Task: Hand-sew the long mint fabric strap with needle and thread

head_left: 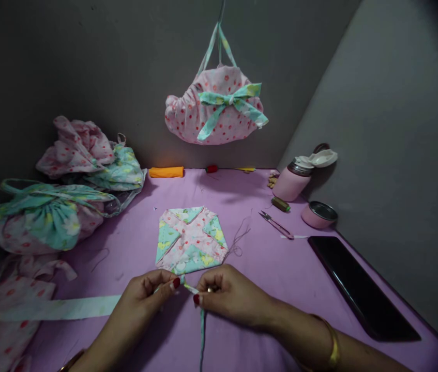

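My left hand is closed in a pinch on a narrow teal floral fabric strip. Just to its right, my right hand pinches the same strip, and a short stretch shows between the two. From the right fingers a thin folded end hangs toward the table's front edge. A wider, flat pale strip runs leftward from behind my left wrist; whether it joins the pinched piece is hidden. Right beyond my fingers lies a pink dotted fabric piece with teal floral corners folded inward, loose thread at its right corner.
Fabric pouches are piled at left. A pink bag with a teal bow hangs above the back. At right are thread snips, a green spool, a pink flask, its cup and a black phone.
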`<state>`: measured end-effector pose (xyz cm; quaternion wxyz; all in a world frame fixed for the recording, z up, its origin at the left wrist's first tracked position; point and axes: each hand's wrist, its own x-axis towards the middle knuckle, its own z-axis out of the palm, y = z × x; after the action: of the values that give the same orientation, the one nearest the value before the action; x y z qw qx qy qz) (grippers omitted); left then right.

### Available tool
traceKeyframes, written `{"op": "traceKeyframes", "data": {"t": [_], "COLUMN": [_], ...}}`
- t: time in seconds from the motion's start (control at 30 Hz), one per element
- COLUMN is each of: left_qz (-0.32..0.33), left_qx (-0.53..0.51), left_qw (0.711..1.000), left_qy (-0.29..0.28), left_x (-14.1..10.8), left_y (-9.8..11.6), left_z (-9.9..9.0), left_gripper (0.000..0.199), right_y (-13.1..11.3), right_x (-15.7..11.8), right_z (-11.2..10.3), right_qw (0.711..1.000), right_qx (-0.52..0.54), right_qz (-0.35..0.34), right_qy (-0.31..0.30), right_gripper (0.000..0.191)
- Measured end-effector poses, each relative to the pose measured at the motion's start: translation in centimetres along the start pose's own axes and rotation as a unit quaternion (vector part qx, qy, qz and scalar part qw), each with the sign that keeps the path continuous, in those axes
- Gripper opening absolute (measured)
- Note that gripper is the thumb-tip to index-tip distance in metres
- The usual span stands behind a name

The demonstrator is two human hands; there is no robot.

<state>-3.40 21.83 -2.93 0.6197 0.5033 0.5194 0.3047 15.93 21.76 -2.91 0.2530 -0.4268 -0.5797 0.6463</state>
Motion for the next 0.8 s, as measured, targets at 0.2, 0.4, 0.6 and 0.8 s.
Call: {"op": "traceKeyframes", "data": {"t": [0.2,0.4,0.6,0.8], "left_qz": [0.011,-0.021,-0.067,-0.067], "left_qx": [-0.012,-0.082,-0.133,-0.127], "left_qw": [1.000,0.996,0.989,0.990], "left_qy": [-0.009,-0.027,-0.025,-0.012], "left_x": [0.3,-0.2,-0.5,-0.6], "left_y": [0.4,0.5,1.0,1.3], "left_z": [0.0,0.4,0.6,0.6], "left_gripper": [0.020,0.017,0.026,0.031], "right_y": [0.2,0.5,-0.1,-0.3], "right_x": [0.3,0.1,0.1,0.0], "right_z": [0.7,1.5,0.9,0.8], "right_qw": [0.994,0.975,0.977,0.987], "right_qx": [-0.043,-0.170,-0.189,-0.133], "right_qz": [-0.045,-0.108,-0.082,-0.085], "right_qy": [0.095,0.094,0.059,0.018], "right_gripper": [0.016,0.010,0.009,0.009]}}
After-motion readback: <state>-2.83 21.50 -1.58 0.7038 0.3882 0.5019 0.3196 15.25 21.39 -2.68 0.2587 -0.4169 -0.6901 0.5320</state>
